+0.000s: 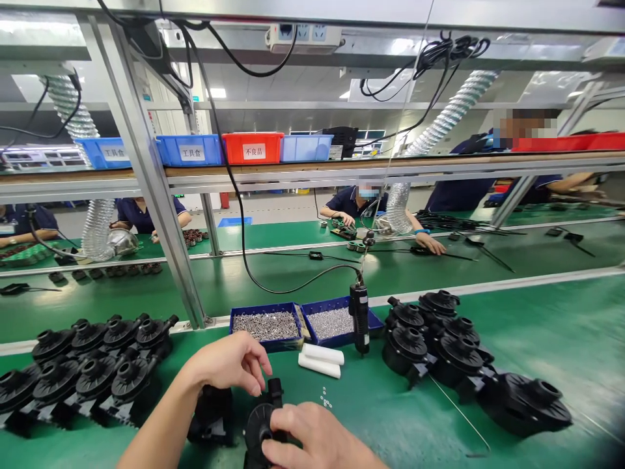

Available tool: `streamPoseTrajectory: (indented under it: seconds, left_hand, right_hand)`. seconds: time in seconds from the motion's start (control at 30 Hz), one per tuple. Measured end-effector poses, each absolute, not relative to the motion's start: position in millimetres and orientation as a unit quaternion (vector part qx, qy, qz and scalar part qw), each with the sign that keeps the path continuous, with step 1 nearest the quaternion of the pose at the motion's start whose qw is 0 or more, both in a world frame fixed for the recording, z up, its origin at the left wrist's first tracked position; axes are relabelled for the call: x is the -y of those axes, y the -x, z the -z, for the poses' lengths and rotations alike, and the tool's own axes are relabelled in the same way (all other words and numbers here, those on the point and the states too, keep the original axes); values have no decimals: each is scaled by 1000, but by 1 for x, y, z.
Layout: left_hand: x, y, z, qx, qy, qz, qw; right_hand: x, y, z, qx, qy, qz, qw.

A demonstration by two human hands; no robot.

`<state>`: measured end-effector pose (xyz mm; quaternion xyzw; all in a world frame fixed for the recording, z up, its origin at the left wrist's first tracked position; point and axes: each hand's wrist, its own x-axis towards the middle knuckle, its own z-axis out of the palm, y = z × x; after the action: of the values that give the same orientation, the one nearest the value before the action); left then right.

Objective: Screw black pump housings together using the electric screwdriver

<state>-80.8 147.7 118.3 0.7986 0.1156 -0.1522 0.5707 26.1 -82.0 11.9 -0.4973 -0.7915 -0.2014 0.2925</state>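
Green matting covers the bench (pixel 537 339) of a factory line, with co-workers seated at the far side under a shelf of blue and red bins. At the near edge the right hand (pixel 312 436) wraps its fingers (pixel 280 435) around a black pump housing (pixel 258 423) and holds it upright just above the bench. The left hand (pixel 229 361) hovers beside it, its fingers (pixel 254 384) pinched together over the housing's outlet stub; whether a screw sits between them cannot be told. A few loose screws (pixel 324 398) lie just right of the housing. Behind stand two blue screw trays (pixel 297 322), two white cylinders (pixel 319 360) and a hanging electric screwdriver (pixel 360 318). More black housings cluster at left (pixel 92 371) and right (pixel 439 339).
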Motion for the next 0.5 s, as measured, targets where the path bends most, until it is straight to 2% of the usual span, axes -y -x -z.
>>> streamPoseTrajectory:
  seconds: [0.5]
  left_hand:
    - [-146, 75, -111, -138, -817, 143, 541]
  right_hand:
    - [80, -28, -7, 782, 517, 195, 288]
